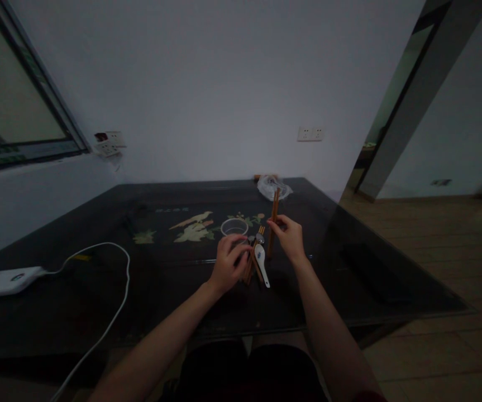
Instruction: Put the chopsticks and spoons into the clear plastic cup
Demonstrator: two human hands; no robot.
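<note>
Right of centre, our right hand (290,235) pinches near-upright chopsticks (275,206), fingers closed on them, over the dark counter (161,301). Mid-frame, our left hand (228,263) curls with fingers part-spread beside the white spoon (261,258) and loose chopsticks (249,270); whether it grips any, we cannot tell
</note>
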